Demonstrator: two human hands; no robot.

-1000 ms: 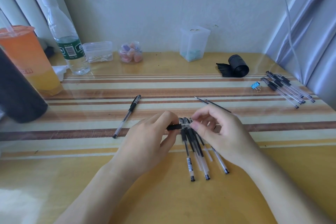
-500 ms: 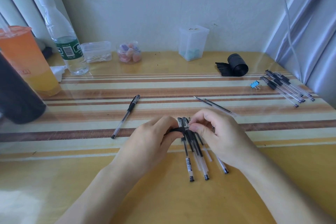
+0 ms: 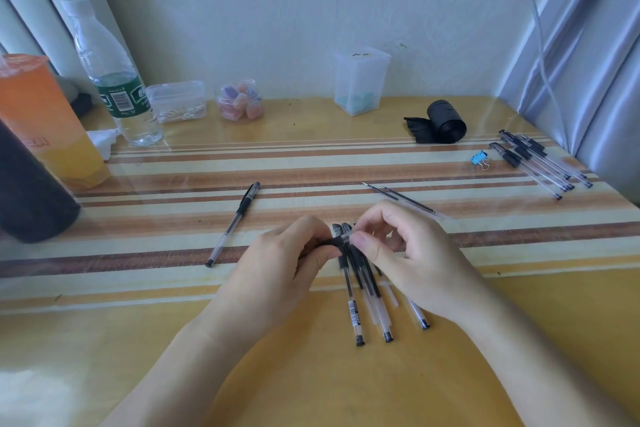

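Left hand (image 3: 277,267) grip is pinching the black end of a gel pen (image 3: 337,240), and right hand (image 3: 412,253) grip is pinching its clear end. Risk: the small pinch slipping and the gel pen dropping among the loose pens (image 3: 367,288), sending them rolling toward the front edge. The gel pen is sitting crosswise between both grips, over the middle of the bench (image 3: 311,374).

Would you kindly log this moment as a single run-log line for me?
pen: held crosswise over pen pile | left hand: grips its black end | right hand: pinches its clear part
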